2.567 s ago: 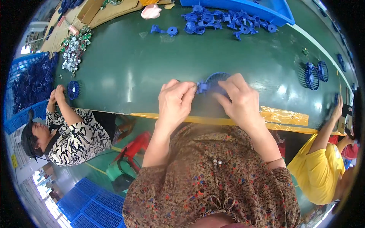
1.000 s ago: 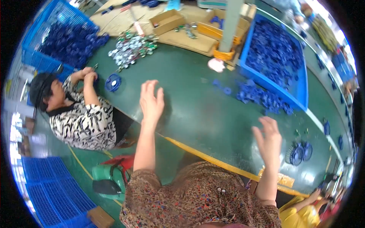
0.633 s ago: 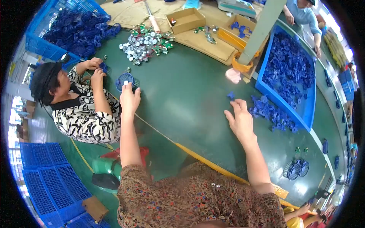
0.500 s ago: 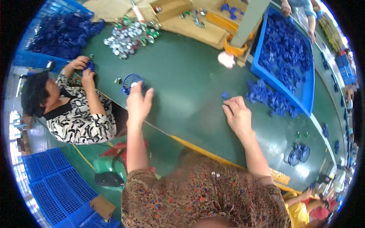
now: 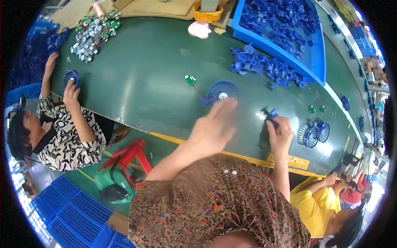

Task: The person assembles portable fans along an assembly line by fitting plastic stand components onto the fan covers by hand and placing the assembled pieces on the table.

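A round blue slatted cage point(image 5: 229, 87) with a pale disc in its middle lies on the green table in front of me. A thin wire runs from it to a small green circuit board point(image 5: 190, 79). My left hand point(image 5: 213, 126) is at the cage's near rim, its fingers smeared by motion, so whether it grips the rim is unclear. Farther right, my right hand point(image 5: 281, 133) pinches a small blue plastic part point(image 5: 272, 114) between thumb and fingers, just over the tabletop.
A blue tray point(image 5: 285, 64) full of blue parts stands at the far right, with a loose heap of blue parts point(image 5: 264, 64) beside it. Two blue cages point(image 5: 313, 134) lie right. Silver motors point(image 5: 89, 39) are piled far left. Co-workers sit left point(image 5: 74, 140) and right point(image 5: 318, 202).
The cage and its board have come rightward across the table with my left hand. My right hand has taken hold of a small blue part and moved nearer me. The view has shifted.
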{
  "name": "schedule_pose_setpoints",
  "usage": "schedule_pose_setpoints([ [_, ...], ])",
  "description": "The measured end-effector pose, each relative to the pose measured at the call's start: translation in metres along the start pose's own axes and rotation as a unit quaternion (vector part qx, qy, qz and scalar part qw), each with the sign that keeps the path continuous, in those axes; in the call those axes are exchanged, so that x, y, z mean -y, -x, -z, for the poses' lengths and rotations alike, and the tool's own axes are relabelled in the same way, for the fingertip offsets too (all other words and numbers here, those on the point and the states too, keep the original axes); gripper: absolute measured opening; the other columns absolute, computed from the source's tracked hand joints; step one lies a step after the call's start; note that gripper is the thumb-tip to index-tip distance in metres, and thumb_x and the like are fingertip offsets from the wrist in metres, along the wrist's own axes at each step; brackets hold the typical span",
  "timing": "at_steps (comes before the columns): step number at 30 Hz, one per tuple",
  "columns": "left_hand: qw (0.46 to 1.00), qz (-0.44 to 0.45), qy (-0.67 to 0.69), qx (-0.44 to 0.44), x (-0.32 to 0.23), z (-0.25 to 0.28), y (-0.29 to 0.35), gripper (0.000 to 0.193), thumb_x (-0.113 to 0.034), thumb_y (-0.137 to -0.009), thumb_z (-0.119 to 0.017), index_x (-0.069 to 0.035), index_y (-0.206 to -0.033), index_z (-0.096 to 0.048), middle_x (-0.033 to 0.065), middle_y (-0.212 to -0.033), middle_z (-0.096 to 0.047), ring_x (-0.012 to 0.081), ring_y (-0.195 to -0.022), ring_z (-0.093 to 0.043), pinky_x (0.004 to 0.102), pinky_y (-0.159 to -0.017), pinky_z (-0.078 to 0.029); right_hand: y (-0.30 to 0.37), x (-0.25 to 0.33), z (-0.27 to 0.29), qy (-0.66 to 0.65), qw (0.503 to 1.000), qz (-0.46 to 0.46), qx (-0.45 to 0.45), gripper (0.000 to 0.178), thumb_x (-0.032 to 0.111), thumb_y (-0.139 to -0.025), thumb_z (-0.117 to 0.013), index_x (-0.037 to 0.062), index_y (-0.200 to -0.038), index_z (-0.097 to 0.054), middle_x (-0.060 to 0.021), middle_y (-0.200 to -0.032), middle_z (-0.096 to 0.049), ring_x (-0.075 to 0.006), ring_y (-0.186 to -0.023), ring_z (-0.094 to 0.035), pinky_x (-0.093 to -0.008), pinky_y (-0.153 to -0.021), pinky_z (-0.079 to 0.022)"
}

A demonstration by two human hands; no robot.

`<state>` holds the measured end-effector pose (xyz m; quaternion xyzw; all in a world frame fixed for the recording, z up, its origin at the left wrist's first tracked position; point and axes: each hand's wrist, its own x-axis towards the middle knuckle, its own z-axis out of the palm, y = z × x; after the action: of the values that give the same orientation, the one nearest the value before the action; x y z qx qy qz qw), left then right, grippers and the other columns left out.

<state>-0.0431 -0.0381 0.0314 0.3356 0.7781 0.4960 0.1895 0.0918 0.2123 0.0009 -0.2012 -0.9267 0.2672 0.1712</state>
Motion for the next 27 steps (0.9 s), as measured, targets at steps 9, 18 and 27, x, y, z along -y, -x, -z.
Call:
schedule_pose_setpoints([
  [9,0.96,0.091,-0.257,-0.068,0.008,0.034,-0.011,0.067,-0.006,-0.084,-0.07,-0.008,-0.147,-0.047,0.0203,-0.138,-0.057,0.0436,-0.11,-0.064,0.0522,-0.089,-0.054,0.015,-0.021,0.011,-0.078,0.995,-0.055,-0.041,0.029,-0.002,-0.082,-0.08,0.0011,-0.109,-0.07,-0.0093,-0.108,-0.063,-0.012,-0.063,-0.052,-0.0269,-0.058,-0.048],
  [18,0.906,0.085,-0.377,-0.172,0.014,0.024,-0.014,0.019,-0.014,-0.085,-0.073,-0.002,-0.1,-0.073,0.0148,-0.085,-0.071,0.0358,-0.083,-0.066,0.0465,-0.076,-0.054,0.009,-0.013,0.02,-0.042,0.997,-0.063,0.008,0.031,0.004,-0.083,-0.08,0.0051,-0.113,-0.071,-0.0119,-0.108,-0.064,-0.0211,-0.066,-0.063,-0.0341,-0.064,-0.054],
  [27,0.979,0.145,-0.108,-0.095,0.003,0.008,-0.01,0.011,-0.013,-0.09,-0.072,-0.006,-0.097,-0.077,0.0131,-0.075,-0.07,0.0328,-0.075,-0.068,0.043,-0.071,-0.053,-0.019,0.023,0.022,-0.03,0.999,-0.007,0.041,0.032,0.014,-0.08,-0.084,0.0038,-0.108,-0.072,-0.012,-0.093,-0.066,-0.0233,-0.065,-0.064,-0.0368,-0.059,-0.053],
])
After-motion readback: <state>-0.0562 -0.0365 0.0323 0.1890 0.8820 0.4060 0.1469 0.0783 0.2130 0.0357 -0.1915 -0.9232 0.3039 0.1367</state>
